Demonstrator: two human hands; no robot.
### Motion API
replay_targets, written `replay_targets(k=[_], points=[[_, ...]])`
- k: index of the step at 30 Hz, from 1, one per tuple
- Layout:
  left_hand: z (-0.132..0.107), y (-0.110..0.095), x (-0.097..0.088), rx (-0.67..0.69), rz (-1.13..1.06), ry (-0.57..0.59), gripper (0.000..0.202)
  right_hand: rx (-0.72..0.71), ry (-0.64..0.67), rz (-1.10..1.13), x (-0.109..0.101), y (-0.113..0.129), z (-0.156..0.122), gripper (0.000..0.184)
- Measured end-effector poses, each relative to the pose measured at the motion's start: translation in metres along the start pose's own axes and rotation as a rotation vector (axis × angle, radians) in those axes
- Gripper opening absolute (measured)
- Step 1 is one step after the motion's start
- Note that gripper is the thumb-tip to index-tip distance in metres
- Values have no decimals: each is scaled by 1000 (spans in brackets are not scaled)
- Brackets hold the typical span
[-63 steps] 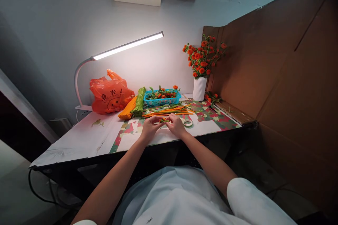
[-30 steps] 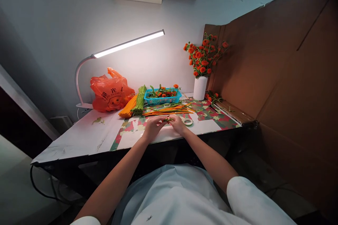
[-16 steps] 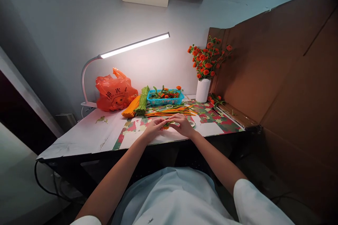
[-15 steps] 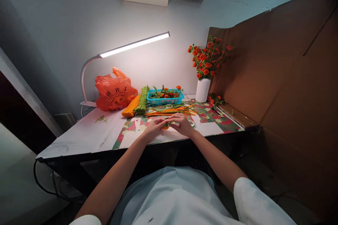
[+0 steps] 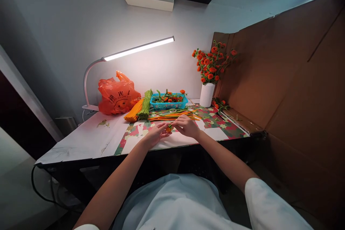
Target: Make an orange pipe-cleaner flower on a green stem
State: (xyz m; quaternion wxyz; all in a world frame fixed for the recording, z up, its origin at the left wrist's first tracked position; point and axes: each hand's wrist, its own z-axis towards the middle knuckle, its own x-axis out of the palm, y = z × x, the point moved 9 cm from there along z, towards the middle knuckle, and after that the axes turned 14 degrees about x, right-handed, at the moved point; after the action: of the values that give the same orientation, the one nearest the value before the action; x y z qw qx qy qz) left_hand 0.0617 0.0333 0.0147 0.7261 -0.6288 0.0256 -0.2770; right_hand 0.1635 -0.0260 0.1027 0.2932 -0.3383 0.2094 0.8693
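Over the front of the desk, my left hand [image 5: 156, 133] and my right hand [image 5: 187, 125] meet on a small orange pompom flower [image 5: 169, 128] with a green stem. Both pinch it between fingertips, the left from below, the right from the side. Just behind them loose orange and green pipe cleaners [image 5: 172, 115] lie on the patterned paper [image 5: 215, 122].
At the back stand a blue basket [image 5: 168, 104] of finished flowers, a bundle of green and orange pipe cleaners [image 5: 140, 107], an orange plastic bag [image 5: 117, 95], a white vase [image 5: 207, 94] of orange flowers and a lit desk lamp [image 5: 138, 48]. A cardboard wall [image 5: 283, 72] closes the right side.
My hands stayed together on the small flower, turning it; the orange head now shows between the fingertips. The tape roll by my right hand is now hidden. The view shifted slightly.
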Motion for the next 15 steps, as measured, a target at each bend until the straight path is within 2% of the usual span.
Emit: replay_targets(k=[4,7,9,11,15], points=[[2,2,-3,0,42,-29,47,-30,187,-64,9,6,7,22],[2,1,-4,29,108,-39,48,71,280,46,14,2,12,18],[3,-3,-4,77,170,-32,48,248,305,212,19,-11,15,15],[3,-10,-3,165,255,-17,47,499,319,466,28,-30,13,13],[0,-33,5,460,480,23,35,1029,400,1027,56,-57,-6,13]])
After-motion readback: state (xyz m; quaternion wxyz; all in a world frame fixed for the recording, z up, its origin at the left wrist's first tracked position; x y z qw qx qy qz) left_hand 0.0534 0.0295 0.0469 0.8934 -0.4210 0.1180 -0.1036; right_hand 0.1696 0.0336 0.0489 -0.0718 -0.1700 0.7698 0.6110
